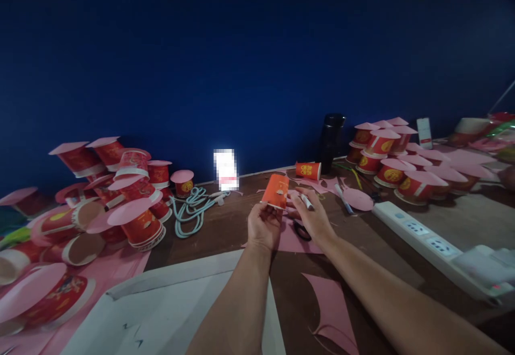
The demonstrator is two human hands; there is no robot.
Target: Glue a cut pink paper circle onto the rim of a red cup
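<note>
My left hand holds an orange-red paper cup from below, its fingers closed around the lower part. A white marker is gripped in my right hand, just right of the cup. Beneath my right hand a black loop, perhaps a scissors handle, lies on pink paper. Behind the hands a red paper cup lies on its side among pink scraps. To the right are a pink paper disc and another pen.
Cups with pink discs are piled at left and right. A power strip crosses the right side. A coiled cable, lit phone and black bottle stand or lie behind. White sheet lies in front.
</note>
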